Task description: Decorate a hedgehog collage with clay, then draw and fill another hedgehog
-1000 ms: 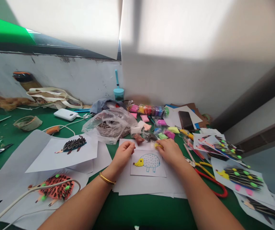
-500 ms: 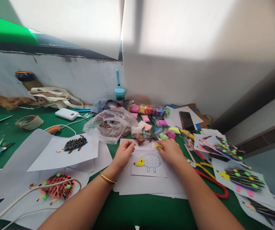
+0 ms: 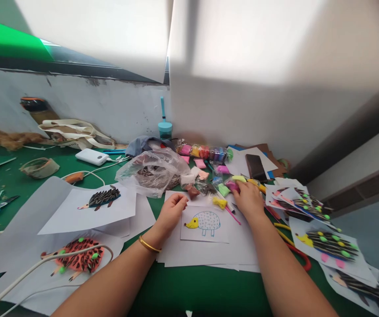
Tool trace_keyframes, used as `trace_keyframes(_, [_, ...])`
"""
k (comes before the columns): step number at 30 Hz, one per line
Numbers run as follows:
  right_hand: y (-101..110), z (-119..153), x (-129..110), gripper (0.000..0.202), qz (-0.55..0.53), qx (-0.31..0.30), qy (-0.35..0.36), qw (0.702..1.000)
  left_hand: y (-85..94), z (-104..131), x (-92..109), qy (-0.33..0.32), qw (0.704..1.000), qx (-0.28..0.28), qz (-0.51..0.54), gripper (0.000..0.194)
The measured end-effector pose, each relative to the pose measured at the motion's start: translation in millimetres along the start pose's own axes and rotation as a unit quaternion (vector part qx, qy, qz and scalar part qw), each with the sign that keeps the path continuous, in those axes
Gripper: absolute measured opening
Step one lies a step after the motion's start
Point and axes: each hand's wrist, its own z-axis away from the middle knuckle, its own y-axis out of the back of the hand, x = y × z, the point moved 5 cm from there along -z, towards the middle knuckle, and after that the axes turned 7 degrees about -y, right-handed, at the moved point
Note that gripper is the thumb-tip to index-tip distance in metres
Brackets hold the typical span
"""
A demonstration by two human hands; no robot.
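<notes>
My left hand [image 3: 174, 210] rests with curled fingers beside the left edge of a small card. Whatever its fingers may hold is hidden. The card [image 3: 189, 235] bears a blue-outlined hedgehog [image 3: 209, 221] with a yellow face and a dark eye and nose. My right hand [image 3: 250, 200] reaches over the clay packets, its visible fingers apart and its fingertips at the magenta clay packet [image 3: 232, 186]. No firm grip on it shows. A yellow clay packet [image 3: 220, 202] lies above the card, by a pink stick [image 3: 233, 216].
A clear bag [image 3: 158, 171] of dark striped seeds lies behind my left hand. Hedgehog pictures lie left [image 3: 103, 197] and right [image 3: 331, 246]. Red-handled scissors [image 3: 303, 259] sit by my right forearm. A phone [image 3: 255, 166] and a white power bank [image 3: 92, 156] lie farther back.
My right hand has let go of the yellow clay packet and moved right to the magenta one. The pink stick has come into view. My left hand has stayed put.
</notes>
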Motion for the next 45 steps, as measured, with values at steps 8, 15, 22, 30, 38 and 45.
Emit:
trace_keyframes(8, [19.9,3.5,-4.0,0.039,-0.159,0.091,0.008,0.983,-0.9,2.2,2.2,-0.008,1.0,-0.01,-0.001,0.03])
trace_keyframes(15, [21.0,36.3,-42.0,0.039,-0.473,-0.224,0.039,0.851,-3.2,3.3,2.9,-0.009,1.0,-0.019,-0.009,0.028])
trace_keyframes(22, [27.2,39.3,-46.8,0.034,-0.45,-0.183,0.081,0.87,-3.7,3.6,3.9,0.0,0.999,-0.027,-0.027,0.026])
trace_keyframes(30, [43.2,73.3,-91.3,0.041,-0.386,-0.085,0.266,0.879,-10.4,8.6,11.3,-0.05,0.996,-0.064,0.028,0.033])
trace_keyframes(38, [40.3,83.0,-101.4,0.041,-0.346,-0.072,0.299,0.887,-11.7,10.4,14.0,-0.046,0.997,-0.065,0.009,0.026])
trace_keyframes(45, [50.6,85.4,-103.1,0.018,-0.393,-0.073,0.307,0.864,-13.9,12.7,16.2,-0.031,0.996,-0.078,0.014,0.024])
